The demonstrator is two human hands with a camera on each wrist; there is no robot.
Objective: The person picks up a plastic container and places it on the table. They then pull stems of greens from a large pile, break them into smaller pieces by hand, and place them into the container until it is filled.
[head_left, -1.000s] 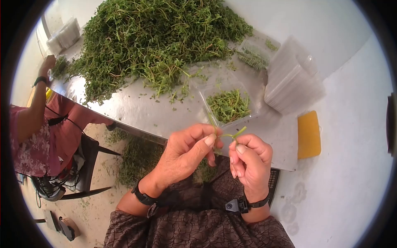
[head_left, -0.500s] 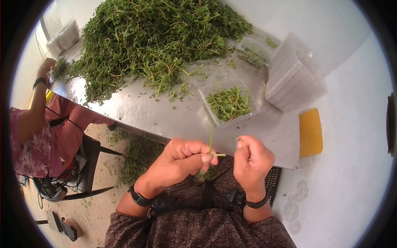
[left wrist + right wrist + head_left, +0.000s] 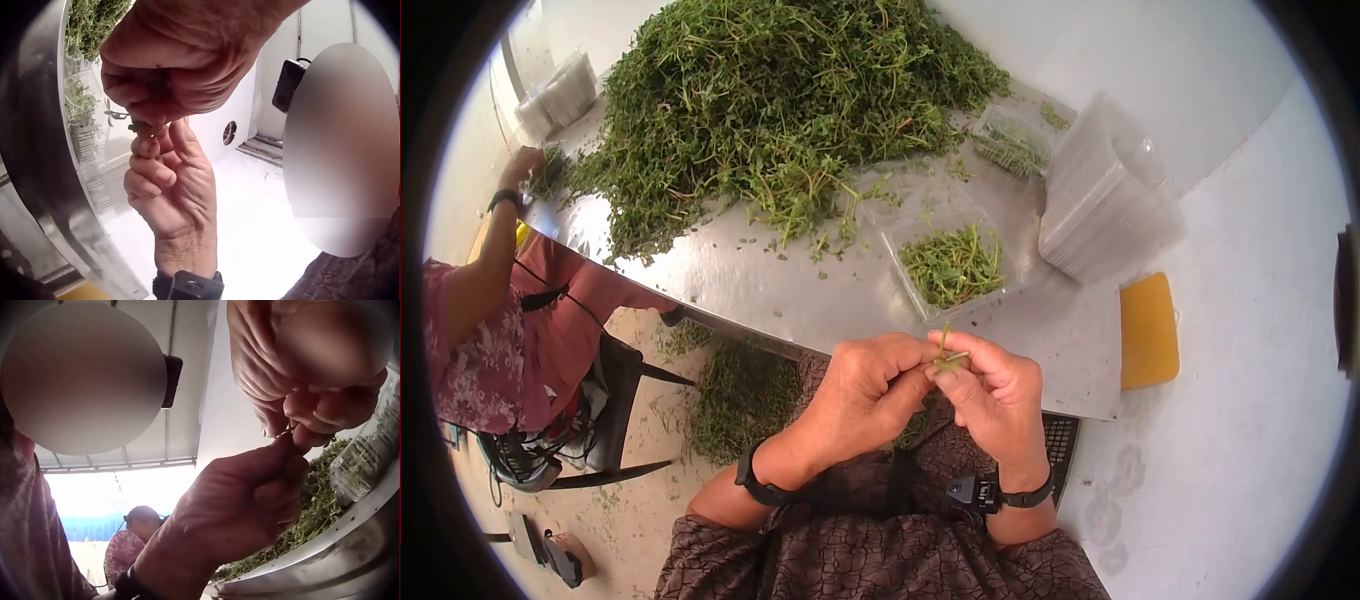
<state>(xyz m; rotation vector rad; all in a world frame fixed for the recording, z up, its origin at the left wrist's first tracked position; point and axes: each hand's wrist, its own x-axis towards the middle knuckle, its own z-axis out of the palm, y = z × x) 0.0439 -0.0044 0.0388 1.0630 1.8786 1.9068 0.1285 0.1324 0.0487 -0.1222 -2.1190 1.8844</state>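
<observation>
In the head view my left hand (image 3: 865,395) and right hand (image 3: 1005,400) meet in front of the table's near edge. Between their fingertips is a small green sprig (image 3: 947,358), pinched by both thumbs and forefingers. Its short stems poke out above the fingers. The left wrist view has small leaves (image 3: 119,115) of it sticking out between the hands. Just beyond the hands, an open clear plastic box (image 3: 915,290) holds a heap of picked green sprigs (image 3: 955,265). Farther back lies a big pile of leafy greens (image 3: 780,110).
The metal table (image 3: 750,290) carries a tall stack of clear boxes (image 3: 1100,200) at right, beside another filled box (image 3: 1012,143). A yellow board (image 3: 1150,330) is past its right edge. Another person (image 3: 495,320) sits at left. Greens (image 3: 745,400) lie on the floor.
Half a second ago the right hand was apart from the sprig, which the left hand held. Now the right hand has come back left to the left hand and pinches the sprig too.
</observation>
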